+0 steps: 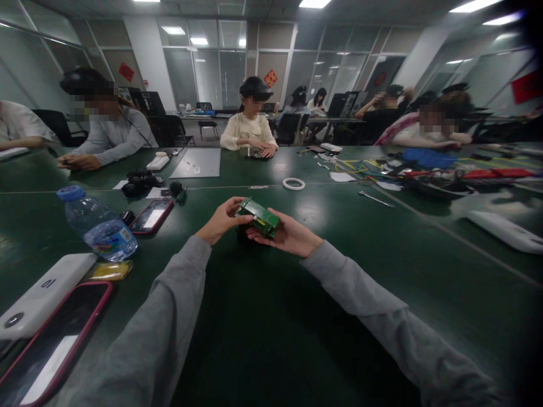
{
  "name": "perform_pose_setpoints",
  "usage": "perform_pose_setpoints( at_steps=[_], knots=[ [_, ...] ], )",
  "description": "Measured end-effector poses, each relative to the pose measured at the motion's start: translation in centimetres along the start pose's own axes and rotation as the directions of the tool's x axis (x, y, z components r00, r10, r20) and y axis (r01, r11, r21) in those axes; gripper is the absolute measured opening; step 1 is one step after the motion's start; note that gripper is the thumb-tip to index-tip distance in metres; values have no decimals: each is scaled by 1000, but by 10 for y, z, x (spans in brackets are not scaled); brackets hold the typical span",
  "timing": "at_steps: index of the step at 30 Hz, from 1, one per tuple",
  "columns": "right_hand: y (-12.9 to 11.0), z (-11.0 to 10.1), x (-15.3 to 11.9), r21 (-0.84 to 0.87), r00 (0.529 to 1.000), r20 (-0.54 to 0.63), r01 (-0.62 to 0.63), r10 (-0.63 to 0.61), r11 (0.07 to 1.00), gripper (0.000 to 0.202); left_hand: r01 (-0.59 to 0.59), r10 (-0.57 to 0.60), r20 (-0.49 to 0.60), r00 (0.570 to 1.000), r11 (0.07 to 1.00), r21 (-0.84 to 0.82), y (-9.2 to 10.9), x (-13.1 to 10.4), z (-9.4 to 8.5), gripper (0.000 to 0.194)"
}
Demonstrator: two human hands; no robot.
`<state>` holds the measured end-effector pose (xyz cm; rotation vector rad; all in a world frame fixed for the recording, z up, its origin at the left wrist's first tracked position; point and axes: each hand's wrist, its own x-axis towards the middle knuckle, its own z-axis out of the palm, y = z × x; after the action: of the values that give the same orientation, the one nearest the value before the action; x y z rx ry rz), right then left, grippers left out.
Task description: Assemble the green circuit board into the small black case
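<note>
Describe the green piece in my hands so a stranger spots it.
Across the dark green table, follow two grey sleeves to their ends. There, the left hand and right hand hold the small green piece. Blocky and shiny green, it differs from the round white ring beyond.

Rectangular green circuit board (pixel 262 216), aslant between the left hand (pixel 225 220) and right hand (pixel 292 233)
</note>
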<state>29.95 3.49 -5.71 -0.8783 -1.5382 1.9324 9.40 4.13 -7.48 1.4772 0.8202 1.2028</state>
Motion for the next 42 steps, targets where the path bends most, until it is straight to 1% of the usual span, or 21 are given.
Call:
perform_pose_setpoints(
  at_steps=[2,4,5,7,8,10,12,14,15,17,18,20,22,24,29,33,36,40,42],
  knots=[
    [-6,-1,-1,-117,990,-77,112,-122,987,60,-12,12,-41,999,1000,11,-1,1,2,54],
    [-9,-3,-2,-275,954,-137,220,-265,936,51,-31,33,-83,996,999,20,-2,3,6,55],
    [-10,-5,-1,-370,926,-153,270,-345,889,48,-43,45,-99,994,999,25,-2,3,8,55],
    [-8,-7,0,-557,859,-153,334,-489,760,49,-60,64,-113,992,997,39,0,4,12,56],
    [-6,-9,2,-628,830,-138,349,-540,695,48,-59,65,-108,992,997,51,2,4,14,56],
    [-1,-12,5,-707,799,-106,358,-592,610,44,-47,53,-79,995,996,71,4,3,15,58],
    [3,-16,7,-737,795,-94,349,-599,579,41,-37,40,-32,999,995,87,3,3,11,60],
    [7,-19,9,-766,791,-108,319,-602,557,40,-25,21,32,999,993,118,-5,3,2,65],
    [9,-20,9,-785,787,-113,304,-606,541,40,-2,-11,77,997,987,163,-12,3,-4,73],
    [13,-21,11,-819,784,-102,284,-612,499,38,70,-103,130,986,970,231,-29,2,-16,89],
    [15,-21,12,-837,785,-89,274,-612,474,37,95,-132,147,980,966,239,-38,2,-21,91],
    [20,-20,16,-871,793,-68,250,-606,424,36,100,-142,180,973,969,226,-53,1,-29,83],
    [23,-17,20,-896,799,-57,224,-599,384,34,95,-143,202,969,968,230,-63,0,-31,69],
    [24,-14,24,-904,809,-36,224,-587,364,33,98,-149,210,966,967,237,-65,-1,-31,63],
    [24,-12,30,-910,836,39,256,-548,326,33,127,-174,204,963,966,224,-63,-1,-30,62],
    [30,-18,32,-927,824,84,272,-561,260,33,117,-163,192,968,966,231,-68,0,-32,62],
    [32,-23,32,-927,818,120,295,-563,231,33,104,-149,189,971,968,230,-70,0,-32,62],
    [27,-27,30,-933,824,182,317,-536,171,33,123,-175,197,965,960,250,-66,-1,-31,62],
    [27,-27,30,-936,827,193,316,-529,153,33,126,-180,202,963,959,254,-63,-1,-31,62]
  ],
)
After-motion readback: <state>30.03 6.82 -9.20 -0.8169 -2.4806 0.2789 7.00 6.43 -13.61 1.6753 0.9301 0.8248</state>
